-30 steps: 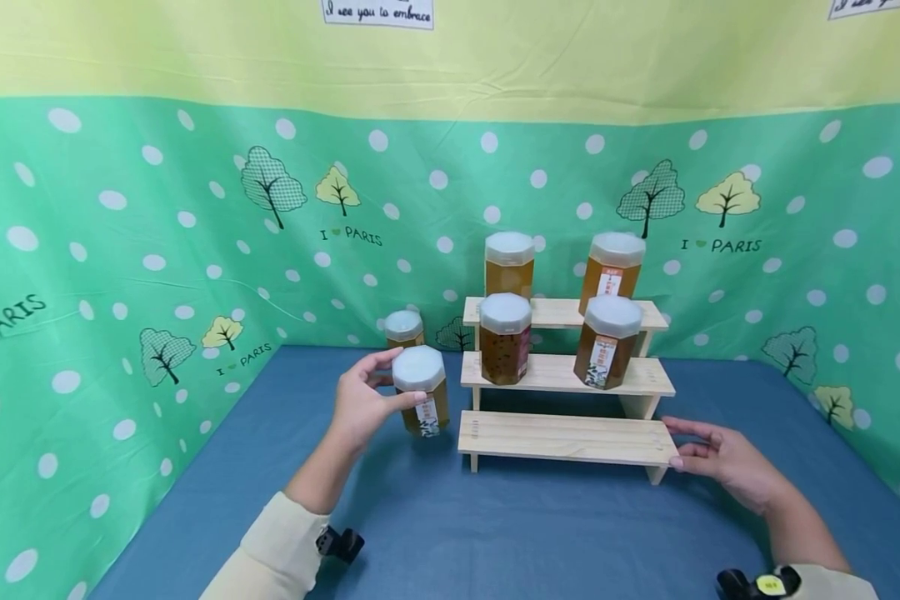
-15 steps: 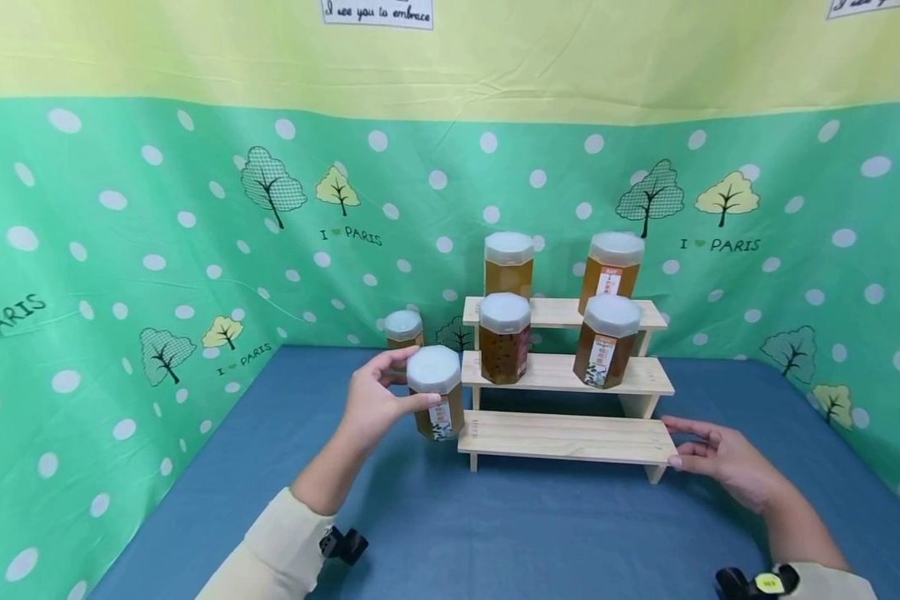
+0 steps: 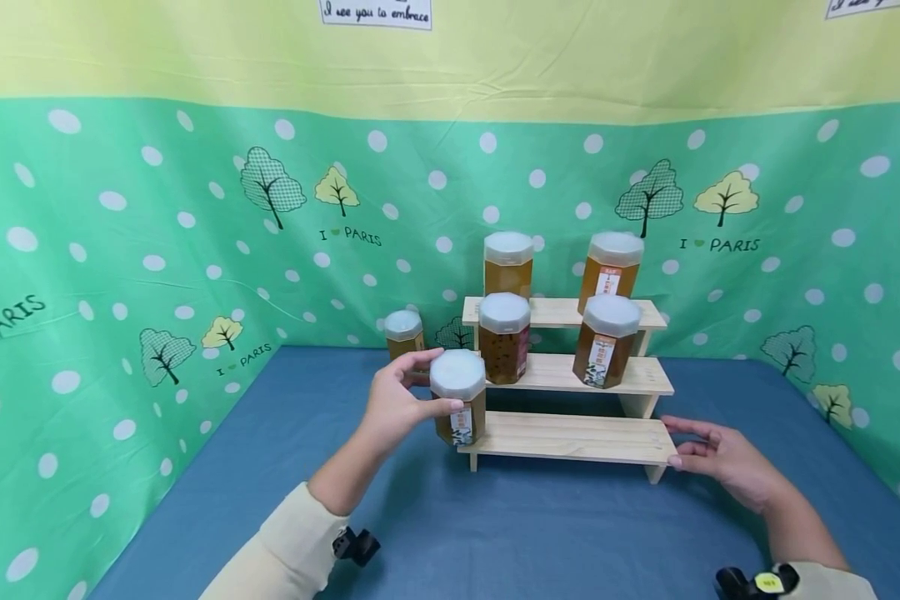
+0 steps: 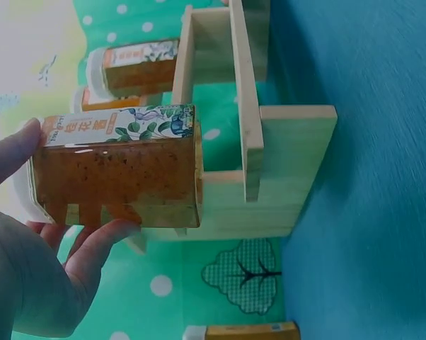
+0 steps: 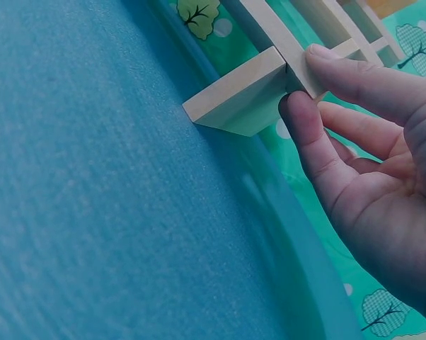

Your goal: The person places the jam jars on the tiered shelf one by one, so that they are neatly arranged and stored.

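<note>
My left hand [image 3: 401,402] grips an amber honey jar [image 3: 459,421] with a white lid and a printed label, thumb on the front and fingers behind. In the head view the jar overlaps the left end of the lowest step of a wooden three-step display stand [image 3: 570,436]. The left wrist view shows the jar [image 4: 121,173] raised above the height of that bottom board. At the stand's other end, my right hand [image 3: 731,467] pinches the corner of the lowest board, thumb on one face and a finger [image 5: 308,127] beneath.
Two jars [image 3: 505,337] [image 3: 607,342] stand on the middle step and two more [image 3: 508,262] [image 3: 611,271] on the top step. Another jar [image 3: 404,332] stands on the blue cloth [image 3: 555,533] behind my left hand. A printed green curtain [image 3: 195,200] hangs at the back.
My left hand has carried the honey jar rightward, from beside the stand to over the left end of its lowest step. The right hand keeps its place on the board.
</note>
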A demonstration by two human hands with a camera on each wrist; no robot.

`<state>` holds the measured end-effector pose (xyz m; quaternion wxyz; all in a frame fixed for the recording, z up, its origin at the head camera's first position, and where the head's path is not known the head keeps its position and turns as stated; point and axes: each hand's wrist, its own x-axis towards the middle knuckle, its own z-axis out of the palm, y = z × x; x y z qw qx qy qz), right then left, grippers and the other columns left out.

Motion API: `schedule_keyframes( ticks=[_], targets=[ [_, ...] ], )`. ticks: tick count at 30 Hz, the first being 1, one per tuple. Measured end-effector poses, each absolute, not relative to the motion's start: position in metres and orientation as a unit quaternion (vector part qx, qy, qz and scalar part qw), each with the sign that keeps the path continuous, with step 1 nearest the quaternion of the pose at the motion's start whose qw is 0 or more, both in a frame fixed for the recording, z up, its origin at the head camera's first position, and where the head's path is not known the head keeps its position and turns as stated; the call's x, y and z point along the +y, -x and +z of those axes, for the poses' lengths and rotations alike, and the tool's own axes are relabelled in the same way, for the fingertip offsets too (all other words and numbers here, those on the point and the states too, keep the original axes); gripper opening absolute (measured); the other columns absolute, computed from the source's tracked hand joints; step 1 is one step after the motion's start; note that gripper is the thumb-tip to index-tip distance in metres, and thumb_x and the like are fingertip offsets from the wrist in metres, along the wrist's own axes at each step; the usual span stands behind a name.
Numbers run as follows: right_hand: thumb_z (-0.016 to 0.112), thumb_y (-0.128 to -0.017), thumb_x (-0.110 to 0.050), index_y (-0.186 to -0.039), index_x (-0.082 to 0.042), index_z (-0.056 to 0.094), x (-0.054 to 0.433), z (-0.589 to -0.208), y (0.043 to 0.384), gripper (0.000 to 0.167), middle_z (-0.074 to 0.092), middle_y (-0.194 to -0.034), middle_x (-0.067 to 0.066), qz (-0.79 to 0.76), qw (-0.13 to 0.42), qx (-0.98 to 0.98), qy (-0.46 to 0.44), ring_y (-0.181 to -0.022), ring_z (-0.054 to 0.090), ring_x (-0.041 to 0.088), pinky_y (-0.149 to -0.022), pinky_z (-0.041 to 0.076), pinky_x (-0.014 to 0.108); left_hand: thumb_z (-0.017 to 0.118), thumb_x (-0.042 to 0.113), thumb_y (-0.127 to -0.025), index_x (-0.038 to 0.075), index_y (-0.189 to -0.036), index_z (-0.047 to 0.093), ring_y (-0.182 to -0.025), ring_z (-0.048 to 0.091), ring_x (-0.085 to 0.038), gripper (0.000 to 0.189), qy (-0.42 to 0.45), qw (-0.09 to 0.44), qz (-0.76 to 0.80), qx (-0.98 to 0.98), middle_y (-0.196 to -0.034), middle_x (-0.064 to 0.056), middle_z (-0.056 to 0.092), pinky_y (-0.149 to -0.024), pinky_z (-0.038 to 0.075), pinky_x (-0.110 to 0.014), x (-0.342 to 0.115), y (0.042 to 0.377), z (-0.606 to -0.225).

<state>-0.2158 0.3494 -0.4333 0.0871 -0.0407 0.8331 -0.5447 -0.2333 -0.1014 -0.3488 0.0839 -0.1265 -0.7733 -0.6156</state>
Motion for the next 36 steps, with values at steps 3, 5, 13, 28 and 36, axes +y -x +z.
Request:
schedule_keyframes(
  ticks=[3, 5, 13, 28, 36],
  targets=[
    [0.076, -0.086, -0.017, -0.146, 0.013, 0.029, 0.349, -0.433, 0.216, 0.082, 0.06, -0.117, 0.02, -0.545, 0.088, 0.833, 0.039, -0.089, 0.064, 0.019, -0.077, 0.054, 0.031, 0.091, 0.012, -0.068, 0.014, -0.128, 0.063, -0.1, 0.06, -0.025, 0.066, 0.136, 0.08, -0.615, -0.772, -0.116, -0.004, 0.063, -0.072, 0.056, -0.037, -0.096, 0.233, -0.348],
    [0.076, -0.086, -0.018, -0.146, 0.013, 0.029, 0.35, -0.433, 0.216, 0.082, 0.06, -0.117, 0.02, -0.545, 0.088, 0.833, 0.039, -0.089, 0.064, 0.019, -0.077, 0.054, 0.031, 0.091, 0.014, -0.068, 0.014, -0.128, 0.063, -0.1, 0.06, -0.025, 0.066, 0.141, 0.079, -0.611, -0.775, -0.116, -0.003, 0.063, -0.073, 0.056, -0.037, -0.091, 0.233, -0.348],
    [0.075, -0.086, -0.017, -0.146, 0.013, 0.028, 0.35, -0.434, 0.216, 0.082, 0.061, -0.116, 0.019, -0.547, 0.091, 0.831, 0.042, -0.089, 0.064, 0.02, -0.077, 0.054, 0.031, 0.091, 0.018, -0.069, 0.015, -0.126, 0.065, -0.098, 0.061, -0.024, 0.062, 0.161, 0.072, -0.6, -0.78, -0.115, -0.002, 0.064, -0.073, 0.056, -0.037, -0.075, 0.232, -0.346],
    [0.075, -0.087, -0.017, -0.146, 0.013, 0.028, 0.351, -0.435, 0.216, 0.081, 0.061, -0.116, 0.02, -0.551, 0.091, 0.828, 0.046, -0.088, 0.065, 0.02, -0.077, 0.054, 0.031, 0.09, 0.016, -0.07, 0.015, -0.127, 0.064, -0.101, 0.058, -0.026, 0.062, 0.193, 0.033, -0.599, -0.776, -0.125, -0.005, 0.059, -0.072, 0.057, -0.035, -0.046, 0.225, -0.348],
    [0.075, -0.087, -0.017, -0.146, 0.013, 0.028, 0.351, -0.434, 0.216, 0.081, 0.061, -0.116, 0.02, -0.55, 0.091, 0.829, 0.048, -0.089, 0.065, 0.021, -0.077, 0.054, 0.031, 0.091, 0.016, -0.068, 0.015, -0.126, 0.064, -0.098, 0.06, -0.021, 0.064, 0.212, 0.025, -0.583, -0.784, -0.117, -0.003, 0.063, -0.072, 0.057, -0.032, -0.034, 0.224, -0.35]
  ],
)
